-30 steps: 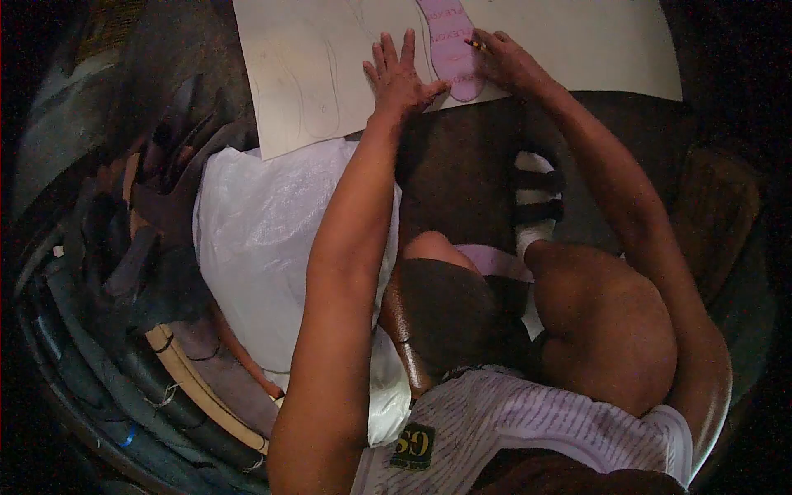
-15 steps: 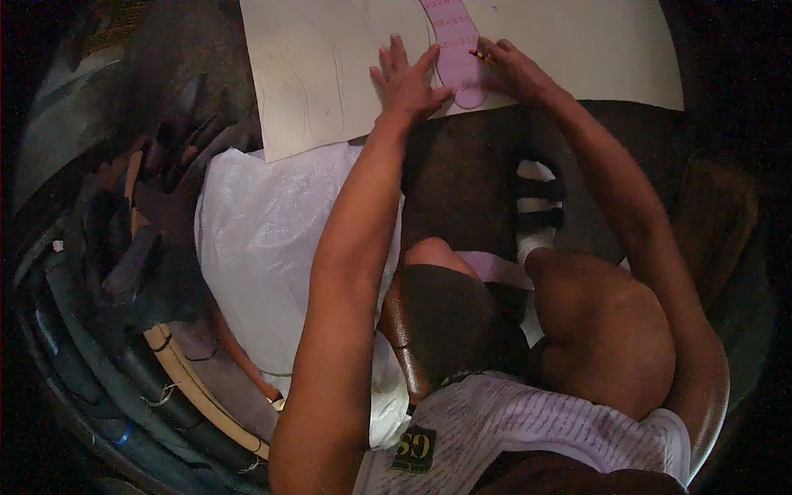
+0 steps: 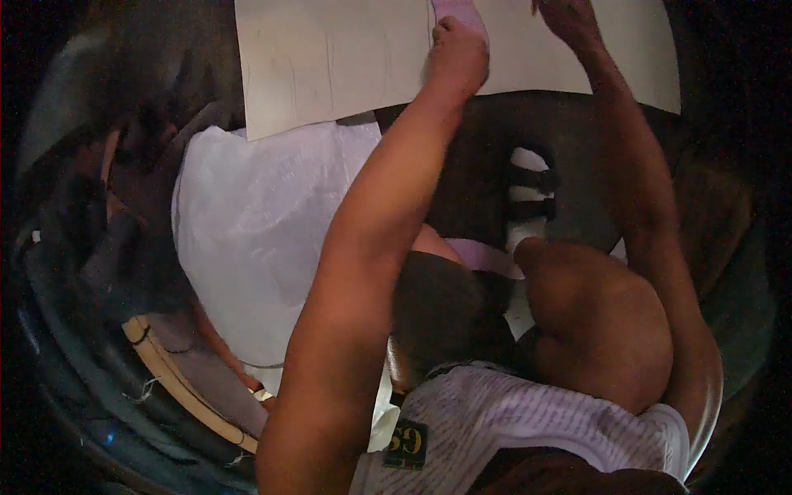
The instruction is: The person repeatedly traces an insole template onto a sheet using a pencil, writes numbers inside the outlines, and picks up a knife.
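Observation:
My left hand (image 3: 458,56) is closed over the lower part of a pink sole-shaped template (image 3: 462,11), with its fingers curled in. Only the template's upper part shows above the hand. Under it lies a large off-white sheet (image 3: 330,66) with faint pencil outlines on its left half. My right hand (image 3: 569,23) is over the sheet to the right, apart from the template. The top edge of the view cuts off part of its fingers, and no pencil can be made out there.
A white plastic sack (image 3: 256,231) lies left of my knees. Dark pieces of material (image 3: 107,198) and a curved tan strip (image 3: 177,375) are along the left side. A foot in a strapped sandal (image 3: 532,181) rests below the sheet.
My left hand has gone from spread fingers on the template to closed over its lower part. My right hand, earlier holding a pencil beside the template, has moved up and right. The view has shifted slightly.

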Demonstrator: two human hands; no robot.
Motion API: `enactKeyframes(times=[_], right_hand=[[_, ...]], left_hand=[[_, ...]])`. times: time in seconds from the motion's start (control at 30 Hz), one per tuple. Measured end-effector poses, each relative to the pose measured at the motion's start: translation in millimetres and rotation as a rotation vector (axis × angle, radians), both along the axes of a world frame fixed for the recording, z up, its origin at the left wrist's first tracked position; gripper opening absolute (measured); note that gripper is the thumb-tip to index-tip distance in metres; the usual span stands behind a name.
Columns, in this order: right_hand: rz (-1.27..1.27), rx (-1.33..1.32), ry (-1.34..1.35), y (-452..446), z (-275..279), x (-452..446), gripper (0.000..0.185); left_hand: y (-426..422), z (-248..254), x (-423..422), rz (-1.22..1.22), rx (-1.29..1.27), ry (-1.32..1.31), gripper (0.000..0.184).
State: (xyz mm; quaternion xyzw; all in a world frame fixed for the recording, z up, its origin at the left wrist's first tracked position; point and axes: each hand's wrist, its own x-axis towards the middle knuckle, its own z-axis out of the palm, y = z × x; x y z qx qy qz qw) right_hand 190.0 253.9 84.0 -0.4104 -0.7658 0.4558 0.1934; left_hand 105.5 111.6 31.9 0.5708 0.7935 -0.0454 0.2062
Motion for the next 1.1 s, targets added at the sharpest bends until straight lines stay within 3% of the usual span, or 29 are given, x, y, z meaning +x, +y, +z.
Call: enactKeyframes(times=[0.03, 0.07, 0.13, 0.23, 0.27, 0.3, 0.37, 0.43, 0.53, 0.77, 0.83, 0.87, 0.97, 1.03, 1.07, 1.1], right_hand=[[0.017, 0.0, -0.007, -0.6, 8.0, -7.4, 0.033], [0.124, -0.079, 0.07, -0.1, 8.3, -14.2, 0.034], [0.26, -0.165, 0.142, -4.2, 2.9, -27.7, 0.036], [1.03, 0.662, -0.244, -24.0, -17.5, -42.3, 0.029], [1.05, 0.662, -0.239, -32.5, -19.6, -44.8, 0.029], [1.059, 0.353, -0.238, -43.8, -22.5, -45.0, 0.026], [1.059, 0.042, -0.241, -64.4, -15.6, -41.1, 0.024], [0.928, 0.079, -0.37, -75.2, -10.9, -38.1, 0.019], [1.088, 0.083, -0.515, -69.7, -8.4, -42.0, 0.025], [1.096, 0.185, -0.293, -63.9, -45.2, -34.3, 0.022], [1.127, 0.467, -0.118, -65.0, -47.9, -35.5, 0.022], [1.125, 0.467, -0.117, -66.2, -45.7, -36.4, 0.022], [1.045, 0.486, -0.329, -61.8, -55.3, -40.6, 0.021], [0.811, 2.029, -0.226, -46.7, -110.5, -48.8, 0.023], [0.806, 2.031, -0.228, -39.6, -105.7, -56.4, 0.023], [1.049, 1.433, -0.296, -28.3, -99.0, -64.8, 0.021]], left_hand=[[4.7, 10.1, 7.1, -0.135, -0.142, 0.127, 0.046], [8.3, -3.3, 18.9, -0.114, -0.144, 0.119, 0.046], [13.8, -17.0, 36.5, 0.308, 0.037, 0.288, 0.046], [6.4, -12.7, 51.1, 0.409, 0.246, 0.249, 0.045], [7.5, -10.5, 54.3, 0.426, 0.258, 0.221, 0.045], [8.8, -9.0, 56.0, 0.438, 0.267, 0.196, 0.046], [10.4, -12.4, 57.9, 0.452, 0.263, 0.161, 0.046], [8.8, -15.7, 59.8, 0.468, 0.266, 0.144, 0.046], [7.3, -17.8, 60.9, 0.484, 0.263, 0.122, 0.047], [6.1, -19.8, 57.0, 0.486, 0.248, 0.099, 0.049], [6.5, -19.3, 55.5, 0.483, 0.236, 0.095, 0.049], [6.8, -19.8, 54.4, 0.479, 0.228, 0.092, 0.05], [15.1, -19.7, 54.8, 0.456, 0.189, 0.106, 0.05], [17.0, -20.3, 53.7, 0.435, 0.159, 0.124, 0.051], [16.9, -20.8, 53.3, 0.425, 0.144, 0.13, 0.051], [17.7, -21.4, 51.7, 0.409, 0.126, 0.143, 0.051]])
